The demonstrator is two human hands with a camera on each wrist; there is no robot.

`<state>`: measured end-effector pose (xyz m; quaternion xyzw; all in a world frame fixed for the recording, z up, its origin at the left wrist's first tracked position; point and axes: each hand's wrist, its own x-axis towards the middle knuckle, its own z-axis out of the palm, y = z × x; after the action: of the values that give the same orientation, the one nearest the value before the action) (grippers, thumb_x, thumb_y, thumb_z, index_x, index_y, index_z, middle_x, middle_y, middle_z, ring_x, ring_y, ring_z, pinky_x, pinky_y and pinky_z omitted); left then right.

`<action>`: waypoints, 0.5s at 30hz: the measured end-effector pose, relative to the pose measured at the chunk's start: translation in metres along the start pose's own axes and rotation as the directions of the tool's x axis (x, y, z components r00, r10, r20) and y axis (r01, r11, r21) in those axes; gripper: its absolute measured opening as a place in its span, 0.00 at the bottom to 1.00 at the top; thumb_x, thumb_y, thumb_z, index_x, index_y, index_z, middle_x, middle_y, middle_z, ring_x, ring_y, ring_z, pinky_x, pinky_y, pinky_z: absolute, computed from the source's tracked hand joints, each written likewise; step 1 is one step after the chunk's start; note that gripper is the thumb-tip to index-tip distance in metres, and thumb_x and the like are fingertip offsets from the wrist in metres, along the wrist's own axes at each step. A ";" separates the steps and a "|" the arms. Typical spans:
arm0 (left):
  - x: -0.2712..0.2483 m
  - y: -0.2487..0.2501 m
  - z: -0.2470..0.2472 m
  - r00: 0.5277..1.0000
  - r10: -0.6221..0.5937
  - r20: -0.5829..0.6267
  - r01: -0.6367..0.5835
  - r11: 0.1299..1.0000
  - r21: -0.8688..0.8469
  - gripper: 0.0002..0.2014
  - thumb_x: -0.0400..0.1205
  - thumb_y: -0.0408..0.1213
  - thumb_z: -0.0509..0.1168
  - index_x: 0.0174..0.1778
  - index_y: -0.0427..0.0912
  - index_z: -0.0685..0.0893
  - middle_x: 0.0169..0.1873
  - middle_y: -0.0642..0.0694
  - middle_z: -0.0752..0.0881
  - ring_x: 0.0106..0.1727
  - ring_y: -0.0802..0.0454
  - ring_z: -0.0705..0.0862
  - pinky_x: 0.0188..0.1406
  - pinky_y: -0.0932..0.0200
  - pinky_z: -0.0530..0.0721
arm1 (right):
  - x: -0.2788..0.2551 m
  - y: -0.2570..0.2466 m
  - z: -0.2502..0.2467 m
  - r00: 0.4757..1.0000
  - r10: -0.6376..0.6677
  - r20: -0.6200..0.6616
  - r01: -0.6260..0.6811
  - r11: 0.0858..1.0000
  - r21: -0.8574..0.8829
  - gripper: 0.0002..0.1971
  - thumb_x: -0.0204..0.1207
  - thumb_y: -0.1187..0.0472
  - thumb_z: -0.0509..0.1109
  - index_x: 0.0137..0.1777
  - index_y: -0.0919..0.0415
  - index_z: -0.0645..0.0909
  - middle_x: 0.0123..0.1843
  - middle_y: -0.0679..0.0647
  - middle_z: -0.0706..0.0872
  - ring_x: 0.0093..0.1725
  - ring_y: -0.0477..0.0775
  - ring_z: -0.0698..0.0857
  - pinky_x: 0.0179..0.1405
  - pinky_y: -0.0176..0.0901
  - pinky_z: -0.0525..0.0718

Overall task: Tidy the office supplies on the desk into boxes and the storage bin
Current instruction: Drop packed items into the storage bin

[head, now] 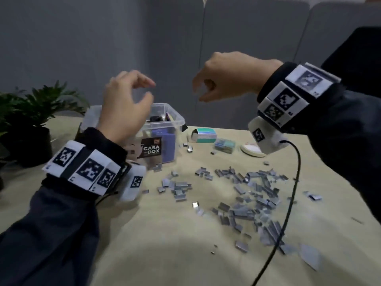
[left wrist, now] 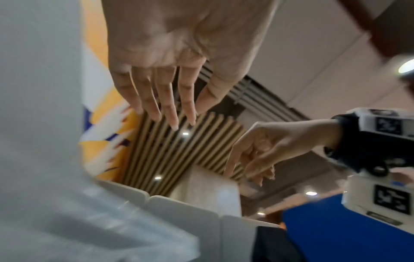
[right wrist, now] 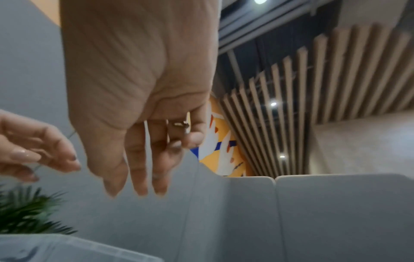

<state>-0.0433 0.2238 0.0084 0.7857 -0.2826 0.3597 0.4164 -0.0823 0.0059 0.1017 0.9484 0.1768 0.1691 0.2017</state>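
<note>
Both raised above the counter (head: 144, 244): left hand (head: 123, 112) spread loose over the storage bin (head: 175, 120); right hand (head: 222, 77) pinching something small, probably staples (head: 247, 195) bound for it.

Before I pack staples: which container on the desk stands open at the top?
The clear storage bin under the left hand. The teal staple box lies sideways; the small clear case looks shut.

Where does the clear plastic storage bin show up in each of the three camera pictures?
Head: clear storage bin left of centre on the desk, partly behind the left hand.
Left wrist: blurred translucent wall filling the left and bottom.
Right wrist: only a rim at bottom left.
Shared landmark: the grey partition panels.
</note>
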 end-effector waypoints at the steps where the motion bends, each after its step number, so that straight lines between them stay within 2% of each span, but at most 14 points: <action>1: 0.003 0.016 0.009 0.995 0.051 0.090 -0.050 0.999 -0.010 0.11 0.78 0.39 0.62 0.52 0.44 0.85 0.52 0.46 0.86 0.55 0.52 0.82 0.54 0.59 0.76 | -0.014 0.010 0.000 0.998 0.031 0.046 -0.032 0.999 0.004 0.16 0.78 0.47 0.70 0.64 0.48 0.85 0.39 0.46 0.80 0.42 0.52 0.76 0.40 0.44 0.73; 2: 0.007 0.032 0.019 0.972 0.100 0.212 -0.103 0.995 0.007 0.12 0.78 0.41 0.62 0.53 0.44 0.85 0.51 0.46 0.86 0.53 0.52 0.83 0.52 0.60 0.76 | -0.028 0.020 0.001 0.994 0.070 0.088 -0.071 0.997 0.012 0.16 0.78 0.46 0.71 0.63 0.47 0.85 0.39 0.47 0.83 0.42 0.52 0.78 0.40 0.44 0.75; 3: 0.011 0.045 0.031 0.929 0.140 0.343 -0.162 0.986 0.036 0.12 0.79 0.44 0.63 0.54 0.44 0.85 0.51 0.46 0.86 0.53 0.51 0.83 0.52 0.58 0.77 | -0.040 0.031 0.004 0.986 0.114 0.123 -0.117 0.993 0.019 0.16 0.77 0.45 0.71 0.62 0.47 0.85 0.39 0.49 0.86 0.41 0.53 0.80 0.41 0.44 0.77; 5: 0.016 0.066 0.060 0.807 0.166 0.566 -0.255 0.964 0.081 0.11 0.81 0.44 0.65 0.55 0.44 0.84 0.50 0.47 0.86 0.53 0.50 0.82 0.53 0.55 0.79 | -0.063 0.050 0.016 0.961 0.207 0.181 -0.217 0.976 0.036 0.17 0.75 0.44 0.73 0.60 0.48 0.86 0.38 0.48 0.88 0.39 0.52 0.82 0.44 0.47 0.83; 7: 0.017 0.077 0.095 0.702 0.176 0.690 -0.319 0.944 0.084 0.10 0.82 0.42 0.64 0.55 0.43 0.84 0.50 0.46 0.86 0.50 0.50 0.82 0.50 0.55 0.79 | -0.083 0.063 0.034 0.929 0.278 0.245 -0.306 0.949 0.083 0.15 0.74 0.45 0.74 0.57 0.50 0.88 0.32 0.41 0.87 0.36 0.48 0.84 0.45 0.48 0.86; 8: 0.017 0.079 0.112 0.666 0.165 0.728 -0.339 0.935 0.098 0.10 0.83 0.40 0.63 0.56 0.42 0.84 0.51 0.45 0.86 0.49 0.51 0.81 0.49 0.57 0.78 | -0.092 0.068 0.044 0.911 0.297 0.287 -0.342 0.932 0.121 0.14 0.75 0.47 0.74 0.56 0.51 0.88 0.30 0.41 0.87 0.34 0.45 0.86 0.44 0.47 0.87; 10: 0.018 0.076 0.146 0.598 0.090 0.796 -0.374 0.910 0.178 0.12 0.83 0.37 0.62 0.61 0.40 0.83 0.56 0.43 0.85 0.52 0.48 0.81 0.51 0.56 0.79 | -0.110 0.077 0.066 0.868 0.313 0.386 -0.408 0.892 0.194 0.14 0.77 0.50 0.74 0.59 0.54 0.87 0.34 0.47 0.90 0.34 0.46 0.89 0.39 0.45 0.89; 12: 0.023 0.068 0.172 0.556 -0.019 0.831 -0.404 0.867 0.290 0.15 0.83 0.35 0.60 0.66 0.39 0.79 0.62 0.40 0.81 0.61 0.42 0.80 0.58 0.51 0.79 | -0.128 0.084 0.086 0.795 0.312 0.521 -0.479 0.849 0.224 0.17 0.78 0.51 0.74 0.65 0.55 0.83 0.39 0.52 0.91 0.37 0.48 0.91 0.30 0.40 0.88; 15: 0.038 0.057 0.198 0.565 -0.120 0.817 -0.421 0.809 0.410 0.18 0.83 0.37 0.62 0.68 0.36 0.74 0.66 0.36 0.76 0.64 0.37 0.79 0.57 0.48 0.80 | -0.149 0.091 0.113 0.663 0.334 0.670 -0.565 0.810 0.155 0.24 0.77 0.50 0.75 0.71 0.55 0.79 0.41 0.48 0.89 0.42 0.47 0.91 0.22 0.30 0.79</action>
<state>0.0020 0.0206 -0.0131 0.9172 -0.3909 0.0612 -0.0466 -0.1451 -0.1692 0.0076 0.9834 -0.1154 -0.1372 0.0265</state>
